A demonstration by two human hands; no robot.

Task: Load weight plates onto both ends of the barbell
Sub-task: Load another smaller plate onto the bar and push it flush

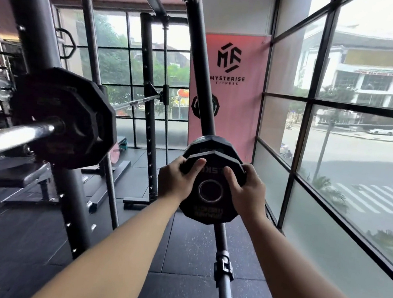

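Left grip (174, 181) and right grip (247, 192) clasp a small weight plate (204, 211) by its upper edge; the barbell (9, 139) at left carries a large plate (79, 102).

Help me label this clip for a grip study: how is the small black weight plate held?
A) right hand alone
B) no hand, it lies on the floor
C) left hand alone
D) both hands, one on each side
D: the left hand and the right hand each grip one side of the small plate, thumbs on its face.
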